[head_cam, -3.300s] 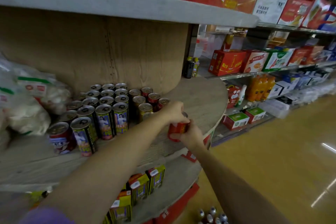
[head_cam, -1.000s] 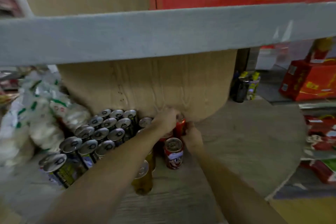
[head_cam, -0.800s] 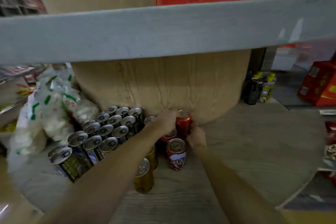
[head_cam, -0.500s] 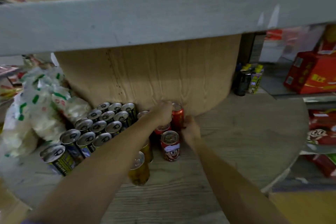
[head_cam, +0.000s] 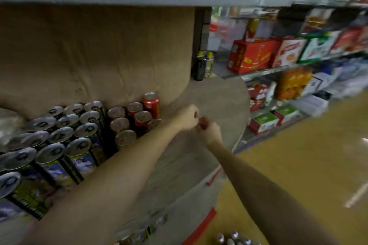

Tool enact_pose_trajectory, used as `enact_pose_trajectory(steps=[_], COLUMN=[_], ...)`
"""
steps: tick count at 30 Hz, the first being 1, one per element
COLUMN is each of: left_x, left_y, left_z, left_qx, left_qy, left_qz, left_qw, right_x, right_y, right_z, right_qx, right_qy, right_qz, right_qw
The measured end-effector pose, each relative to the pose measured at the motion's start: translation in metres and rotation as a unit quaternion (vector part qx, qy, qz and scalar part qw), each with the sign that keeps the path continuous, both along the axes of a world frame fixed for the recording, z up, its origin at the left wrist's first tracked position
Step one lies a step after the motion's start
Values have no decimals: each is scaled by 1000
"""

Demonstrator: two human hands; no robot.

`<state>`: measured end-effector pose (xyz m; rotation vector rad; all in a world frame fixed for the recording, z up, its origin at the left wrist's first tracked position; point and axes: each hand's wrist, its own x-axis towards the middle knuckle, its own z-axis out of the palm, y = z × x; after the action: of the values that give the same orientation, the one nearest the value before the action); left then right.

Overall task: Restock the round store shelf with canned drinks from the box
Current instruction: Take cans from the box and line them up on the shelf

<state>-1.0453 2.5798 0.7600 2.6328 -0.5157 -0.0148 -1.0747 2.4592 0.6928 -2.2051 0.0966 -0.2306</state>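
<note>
Head camera, store aisle: nearest the lens, a few can tops (head_cam: 233, 239) show at the bottom edge, probably the stock still waiting in the box, though the box itself cannot be made out. Above them both forearms reach over the round shelf (head_cam: 217, 101). The left hand (head_cam: 186, 117) and right hand (head_cam: 211, 131) now meet over bare shelf board, fingers curled loosely, knuckles nearly touching and holding nothing that can be seen. Half a second ago the same hands were pressed against the back row, settling a red can upright. That red can (head_cam: 151, 103) now stands free at the right end of the cluster, against the wooden core (head_cam: 95, 51), with brown-topped cans just in front and silver-topped cans (head_cam: 59, 135) filling the left. The release suggests this placement is finished and the hands are coming back for the next can. Much of the shelf to the right remains uncovered, so the restocking looks early. Farther off, red cartons (head_cam: 253, 55) and orange bottles (head_cam: 292, 83) line the blurred wall shelves.
</note>
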Motion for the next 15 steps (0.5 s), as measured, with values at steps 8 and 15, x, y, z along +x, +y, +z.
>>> enact_pose_trajectory(steps=[8, 15], left_x=[-86, -151], left_y=[-47, -58], left_z=[-62, -136], left_qx=[-34, 18], left_qy=[61, 124], left_qz=[-139, -209], left_qw=[988, 970], right_x=[-116, -224], right_y=[-37, -43], right_z=[-38, -128], right_qx=[-21, -27], right_qy=[-5, 125], right_qz=[-197, -257], right_qw=[980, 958])
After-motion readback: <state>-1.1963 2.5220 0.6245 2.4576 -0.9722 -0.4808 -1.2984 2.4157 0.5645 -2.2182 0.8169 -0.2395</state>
